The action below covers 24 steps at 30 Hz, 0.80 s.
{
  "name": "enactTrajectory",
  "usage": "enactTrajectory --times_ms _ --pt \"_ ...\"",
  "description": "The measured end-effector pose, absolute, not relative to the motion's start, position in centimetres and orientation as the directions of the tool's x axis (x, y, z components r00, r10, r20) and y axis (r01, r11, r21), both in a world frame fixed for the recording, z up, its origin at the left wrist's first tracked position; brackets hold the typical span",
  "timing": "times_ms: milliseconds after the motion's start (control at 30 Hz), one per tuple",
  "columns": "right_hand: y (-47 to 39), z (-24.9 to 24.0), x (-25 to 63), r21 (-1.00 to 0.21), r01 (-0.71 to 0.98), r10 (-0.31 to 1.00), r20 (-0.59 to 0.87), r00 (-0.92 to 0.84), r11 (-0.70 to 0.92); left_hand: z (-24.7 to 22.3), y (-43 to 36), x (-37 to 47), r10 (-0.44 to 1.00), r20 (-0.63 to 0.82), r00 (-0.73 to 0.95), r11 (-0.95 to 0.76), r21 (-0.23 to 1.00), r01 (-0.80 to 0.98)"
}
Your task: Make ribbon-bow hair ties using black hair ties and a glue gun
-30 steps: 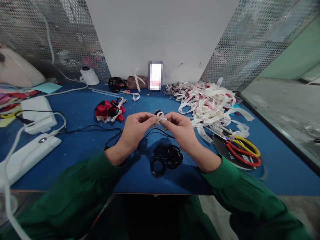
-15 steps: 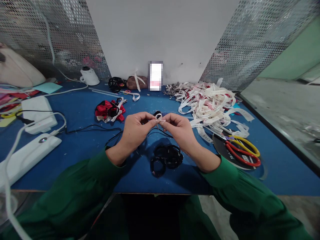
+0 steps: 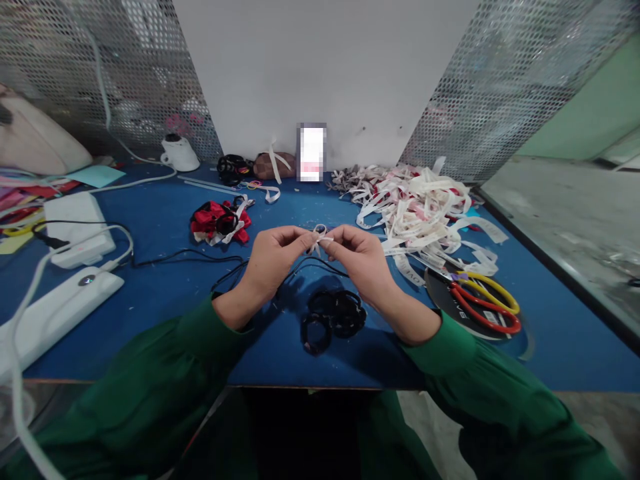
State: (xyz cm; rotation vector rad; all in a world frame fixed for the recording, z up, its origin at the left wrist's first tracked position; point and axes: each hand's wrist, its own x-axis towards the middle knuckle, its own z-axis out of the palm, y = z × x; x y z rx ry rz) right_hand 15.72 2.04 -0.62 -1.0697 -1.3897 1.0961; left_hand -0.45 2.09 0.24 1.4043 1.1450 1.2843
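Observation:
Between my two hands, above the middle of the blue table, a small pale ribbon (image 3: 320, 239) forms a loop with short ends sticking out. My left hand (image 3: 277, 259) pinches its left side between thumb and forefinger. From the other side, my right hand (image 3: 361, 261) grips it in the same kind of pinch. Just below the hands, several black hair ties (image 3: 334, 315) lie in a cluster on the table. A thin black cable passes behind my wrists. The fingertips partly cover the ribbon, so its exact fold is hard to see.
At right lies a heap of pale ribbons (image 3: 410, 207), with red-and-yellow-handled scissors (image 3: 487, 303) on a dark round card. Left of my hands sits a red fabric bundle (image 3: 213, 221). A phone (image 3: 311, 152) stands at the back; a white power strip (image 3: 65, 313) lies far left.
The ribbon between my fingertips has changed shape: its loop now sits higher and short ends spread downward. The dark piece behind it no longer shows. Both hands remain nearly in place.

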Motion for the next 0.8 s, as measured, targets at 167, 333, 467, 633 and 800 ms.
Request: enactTrajectory --times_ms 167,333,467,633,800 --pt "2.07 -0.79 15.79 -0.98 0.044 0.977 0.19 -0.096 0.195 -0.04 2.19 -0.55 0.983 0.185 0.013 -0.186 0.975 0.126" --pt "2.05 -0.84 15.76 -0.982 0.044 0.978 0.179 -0.109 0.185 0.0 2.09 -0.48 0.978 0.208 -0.016 -0.205 0.97 0.128" --pt "1.97 -0.75 15.76 -0.983 0.054 0.979 0.171 -0.113 0.178 0.17 2.05 -0.4 0.981 0.193 -0.012 -0.191 0.977 0.096" --pt "1.98 -0.67 15.82 -0.98 0.041 0.977 0.19 -0.1 0.195 0.22 2.06 -0.41 0.987 0.159 0.006 -0.159 0.986 0.054" --pt "2.0 -0.51 15.75 -0.979 0.035 0.977 0.196 -0.081 0.199 0.46 1.95 -0.39 0.992 0.125 0.021 -0.126 0.992 0.017"
